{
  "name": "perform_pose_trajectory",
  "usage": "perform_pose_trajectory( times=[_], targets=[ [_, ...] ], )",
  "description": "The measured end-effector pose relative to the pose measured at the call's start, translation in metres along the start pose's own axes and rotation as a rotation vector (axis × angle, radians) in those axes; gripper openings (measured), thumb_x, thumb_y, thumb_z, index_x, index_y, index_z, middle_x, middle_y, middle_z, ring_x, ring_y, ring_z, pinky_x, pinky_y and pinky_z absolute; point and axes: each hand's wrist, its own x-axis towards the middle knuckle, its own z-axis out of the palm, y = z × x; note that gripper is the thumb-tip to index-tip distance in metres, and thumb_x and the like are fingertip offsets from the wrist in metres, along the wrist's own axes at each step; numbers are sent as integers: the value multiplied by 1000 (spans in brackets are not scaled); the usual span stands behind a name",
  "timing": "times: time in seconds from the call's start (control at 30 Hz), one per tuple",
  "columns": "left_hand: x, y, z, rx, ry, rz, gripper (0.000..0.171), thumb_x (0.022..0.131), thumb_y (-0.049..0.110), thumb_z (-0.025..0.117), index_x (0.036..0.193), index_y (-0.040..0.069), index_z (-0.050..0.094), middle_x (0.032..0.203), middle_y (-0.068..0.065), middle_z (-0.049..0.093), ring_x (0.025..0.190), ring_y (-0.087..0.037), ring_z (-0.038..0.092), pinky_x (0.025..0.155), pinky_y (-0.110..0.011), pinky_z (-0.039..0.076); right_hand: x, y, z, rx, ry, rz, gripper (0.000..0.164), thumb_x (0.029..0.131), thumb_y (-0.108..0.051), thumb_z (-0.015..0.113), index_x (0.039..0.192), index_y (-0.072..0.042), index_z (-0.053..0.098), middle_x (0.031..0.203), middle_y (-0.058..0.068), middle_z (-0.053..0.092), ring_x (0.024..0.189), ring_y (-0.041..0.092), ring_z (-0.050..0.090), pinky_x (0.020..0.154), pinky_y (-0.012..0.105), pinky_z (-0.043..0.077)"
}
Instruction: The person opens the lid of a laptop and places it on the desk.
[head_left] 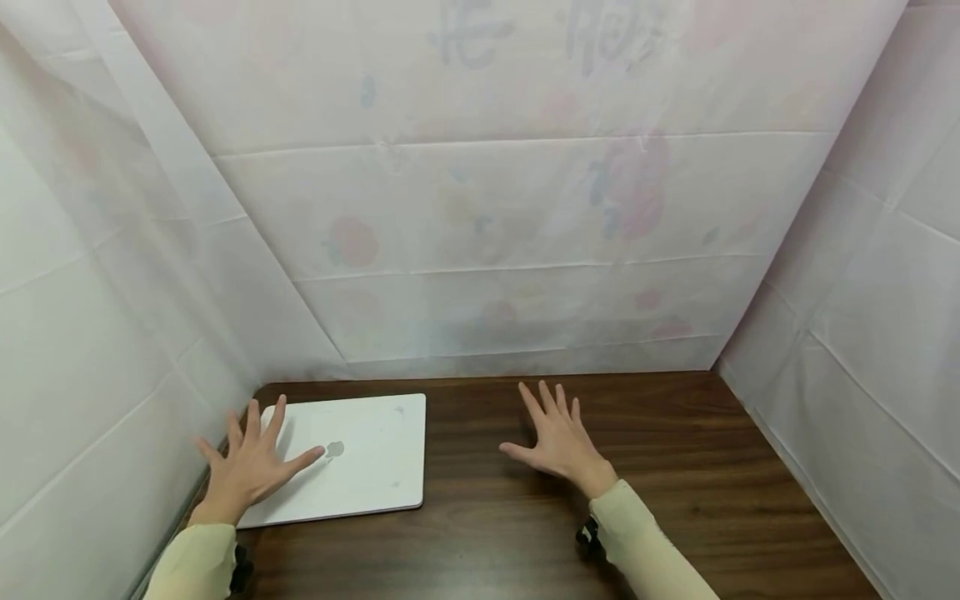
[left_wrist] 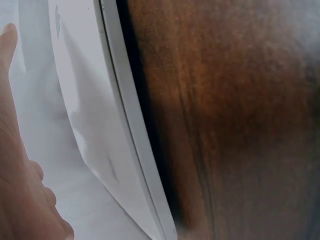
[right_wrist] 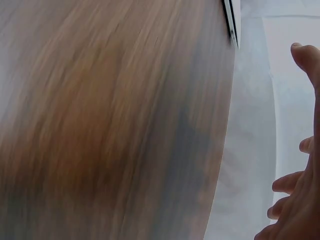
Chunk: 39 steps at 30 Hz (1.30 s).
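Observation:
A closed silver laptop (head_left: 375,458) with an apple logo on its lid lies flat at the left side of the table. Above its left part the left hand (head_left: 251,467) is spread, fingers apart and thumb pointing toward the logo. In the left wrist view, a gap shows between that hand (left_wrist: 25,165) and the laptop's lid (left_wrist: 90,85). The right hand (head_left: 558,446) hovers over bare wood to the right of the laptop, its fingers spread and holding nothing. Only the corner of the laptop (right_wrist: 235,25) enters the right wrist view, apart from the hand (right_wrist: 300,195).
The dark wooden table (head_left: 487,542) bears the laptop. White sheets with faint printed shapes hang as a back wall (head_left: 487,292), a left wall (head_left: 90,350) and a right wall (head_left: 877,333). A dark wrist strap (head_left: 588,535) shows at the right sleeve.

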Motion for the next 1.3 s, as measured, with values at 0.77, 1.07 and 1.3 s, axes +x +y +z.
perform_pose_trajectory(
  times=[0.77, 1.07, 1.3],
  targets=[
    [-3, -5, 20, -30, 11, -37, 117, 87, 81, 54, 165, 25, -13, 163, -43, -3, 143, -73, -5, 95, -92, -14, 23, -89, 52, 102, -60, -127, 106, 87, -84, 52, 167, -32, 7, 173, 15, 10, 157, 51, 9, 122, 72, 12],
    [1, -5, 20, -33, -19, -56, 118, 87, 82, 53, 166, 21, -10, 163, -43, -5, 143, -73, -6, 95, -92, -14, 29, -110, 65, 106, -88, -163, 106, 87, -83, 53, 167, -31, 8, 172, 19, 13, 156, 51, 10, 121, 72, 14],
    [4, -6, 26, -21, -39, -65, 118, 86, 83, 53, 167, 19, -5, 164, -41, -6, 142, -74, 0, 98, -92, -8, 34, -125, 75, 86, -119, -180, 106, 86, -84, 54, 167, -31, 10, 172, 19, 16, 156, 51, 12, 121, 72, 17]
  ],
)
